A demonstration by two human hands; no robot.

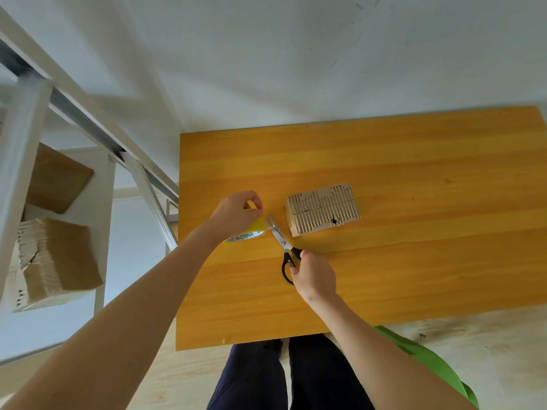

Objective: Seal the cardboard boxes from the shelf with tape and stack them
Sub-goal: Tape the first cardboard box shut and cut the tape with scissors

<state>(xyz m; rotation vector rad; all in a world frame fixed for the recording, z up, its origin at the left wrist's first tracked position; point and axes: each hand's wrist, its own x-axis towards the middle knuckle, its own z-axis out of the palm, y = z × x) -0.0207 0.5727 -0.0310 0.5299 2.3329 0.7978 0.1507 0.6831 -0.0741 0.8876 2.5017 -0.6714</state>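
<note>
With the left hand [236, 216], holds a yellow tape roll [247, 233] from above, fingers curled over it and thumb and forefinger pinched together at the top. Cannot tell whether a loose end of tape sits in that pinch. Has the roll near the left edge of the wooden table [384, 149], its white inner label turned toward the camera and reading MADE IN CHINA. Cannot tell whether it rests on the wood or hangs just above it.

With the right hand [315, 278], grips black-handled scissors [284, 247], fingers curled round the handle loops. Points the metal blades away from the body and slightly left, tips at the roll's right edge, just below the left fingers. Cannot tell whether steel touches tape.

Has the cardboard box [324, 210] lying flat on the table just right of the blade tips, apart from both hands. Top face stripped to bare corrugation, with a small dark hole near its lower right corner.

Stands at the table's near edge in dark trousers [251, 377]. Off to the left, a white metal shelf [17, 161] with two more boxes: upper box [56, 179] and lower box [59, 258].
</note>
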